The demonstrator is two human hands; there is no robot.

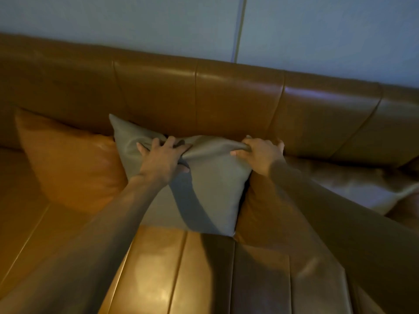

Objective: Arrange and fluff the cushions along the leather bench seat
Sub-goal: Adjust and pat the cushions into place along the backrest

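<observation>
A grey cushion [215,184] leans against the backrest of the tan leather bench [158,268]. My left hand [162,158] pinches the cushion's top edge near its middle, bunching the fabric. My right hand [260,155] grips the top right corner. An orange cushion [68,164] leans just to the left, touching the grey one. Another brown cushion [267,214] sits to the right, partly hidden by my right arm.
The padded backrest [238,98] runs along a pale wall [317,30]. A greyish-brown cushion [362,184] lies flat on the seat at the right. Bare seat panels stretch in front toward me.
</observation>
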